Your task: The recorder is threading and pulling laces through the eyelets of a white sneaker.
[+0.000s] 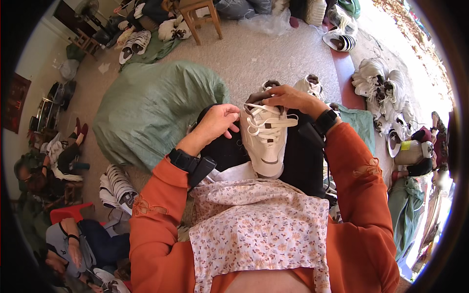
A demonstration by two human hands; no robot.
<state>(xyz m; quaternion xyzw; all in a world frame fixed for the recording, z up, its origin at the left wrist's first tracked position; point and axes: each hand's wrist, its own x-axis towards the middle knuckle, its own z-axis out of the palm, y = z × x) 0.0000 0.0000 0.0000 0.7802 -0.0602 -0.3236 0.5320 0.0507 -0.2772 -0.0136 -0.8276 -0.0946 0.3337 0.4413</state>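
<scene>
A cream-white sneaker (266, 141) rests on my lap with its toe toward me. Loose white laces cross its front and loop out on both sides. My right hand (296, 100) curls over the shoe's brown-lined opening at the far end, with its fingertips on the collar and tongue. Just left of the shoe, my left hand (222, 121) hovers with fingers bent and apart, holding nothing I can see. A floral apron (259, 224) covers my front below the toe.
A large green sack (156, 107) bulges at my left. Stacked shoes (116, 188) stand on the floor beyond my left elbow; a shoe pile (378, 80) lies at the right. A wooden stool (198, 14) stands at the far side. Other people (93, 244) sit at the left.
</scene>
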